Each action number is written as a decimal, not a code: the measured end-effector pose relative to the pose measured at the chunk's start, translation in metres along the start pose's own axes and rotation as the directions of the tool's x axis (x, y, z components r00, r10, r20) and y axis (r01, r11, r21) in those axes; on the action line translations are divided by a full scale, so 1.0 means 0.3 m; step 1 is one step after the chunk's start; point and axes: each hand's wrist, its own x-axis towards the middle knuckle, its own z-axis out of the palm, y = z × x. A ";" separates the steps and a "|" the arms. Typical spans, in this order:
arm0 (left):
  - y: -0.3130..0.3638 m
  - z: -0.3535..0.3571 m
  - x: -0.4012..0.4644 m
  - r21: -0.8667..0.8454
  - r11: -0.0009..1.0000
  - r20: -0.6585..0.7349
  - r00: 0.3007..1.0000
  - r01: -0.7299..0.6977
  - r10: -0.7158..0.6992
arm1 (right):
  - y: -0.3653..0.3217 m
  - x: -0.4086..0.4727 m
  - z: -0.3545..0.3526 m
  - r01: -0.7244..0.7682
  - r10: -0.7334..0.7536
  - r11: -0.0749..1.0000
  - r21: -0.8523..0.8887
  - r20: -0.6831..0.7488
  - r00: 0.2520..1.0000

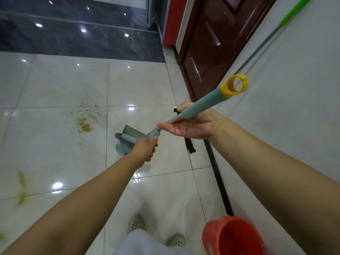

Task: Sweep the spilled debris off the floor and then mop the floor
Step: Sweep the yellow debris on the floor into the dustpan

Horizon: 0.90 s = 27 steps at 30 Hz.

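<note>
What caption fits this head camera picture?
Both hands on the teal broom handle, teal dustpan beside yellow crumbs.

Dark wood door [211, 39] by white wall [294, 107], shoes [135, 222] below
</note>
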 end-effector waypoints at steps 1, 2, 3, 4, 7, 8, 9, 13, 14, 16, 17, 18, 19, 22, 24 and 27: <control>0.005 -0.015 0.002 -0.013 1.000 -0.003 1.000 -0.007 0.007 | 0.005 0.008 0.016 0.007 -0.008 1.000 0.027 0.006 1.000; 0.012 -0.029 0.003 -0.018 1.000 -0.007 1.000 -0.017 0.017 | 0.007 0.015 0.029 0.016 -0.016 0.998 0.055 0.006 1.000; 0.017 -0.044 0.004 -0.019 0.999 -0.012 1.000 -0.029 0.028 | 0.008 0.025 0.038 0.024 -0.024 0.997 0.077 0.004 1.000; 0.022 -0.060 0.003 -0.015 0.999 -0.017 0.999 -0.040 0.040 | 0.012 0.037 0.044 0.028 -0.028 0.996 0.090 -0.001 1.000; 0.027 -0.113 -0.001 0.007 0.999 -0.029 0.998 -0.049 0.049 | 0.040 0.078 0.052 0.012 -0.013 0.992 0.128 0.008 1.000; 0.028 -0.132 -0.002 0.012 0.999 -0.034 0.998 -0.045 0.046 | 0.052 0.091 0.052 -0.007 0.004 0.991 0.137 0.022 1.000; 0.030 -0.151 -0.004 0.011 0.999 -0.044 0.998 -0.041 0.042 | 0.064 0.104 0.055 -0.030 0.025 0.991 0.130 0.034 0.999; 0.065 -0.213 -0.002 0.001 0.999 -0.146 0.988 -0.045 0.045 | 0.100 0.160 0.086 -0.037 0.038 0.998 -0.047 0.036 0.999; 0.078 -0.233 -0.001 -0.006 0.999 -0.185 0.981 -0.051 0.048 | 0.109 0.177 0.095 -0.029 0.032 0.998 -0.059 0.049 0.998; 0.103 -0.285 0.001 -0.028 0.998 -0.276 0.960 -0.053 0.043 | 0.127 0.203 0.118 -0.016 0.020 0.997 -0.076 0.055 0.998; 0.108 -0.315 -0.001 -0.028 0.998 -0.323 0.946 -0.053 0.041 | 0.135 0.218 0.127 -0.004 0.007 0.994 -0.113 0.030 1.000; 0.108 -0.344 -0.005 -0.018 0.998 -0.358 0.932 -0.055 0.045 | 0.141 0.233 0.134 -0.003 0.000 0.985 -0.175 -0.017 1.000; 0.101 -0.370 -0.010 0.000 0.998 -0.384 0.922 -0.059 0.055 | 0.146 0.252 0.142 -0.026 0.006 0.965 -0.262 -0.077 0.997; 0.061 -0.423 -0.031 0.067 0.995 -0.417 0.904 -0.069 0.091 | 0.158 0.326 0.157 -0.173 0.034 0.858 -0.483 -0.282 0.959; 0.032 -0.443 -0.037 0.124 0.990 -0.433 0.893 -0.073 0.120 | 0.158 0.375 0.162 -0.203 0.039 0.850 -0.485 -0.326 0.944; 0.004 -0.473 -0.041 0.092 0.992 -0.462 0.879 -0.087 0.120 | 0.154 0.431 0.158 -0.204 0.120 0.938 -0.280 -0.291 0.949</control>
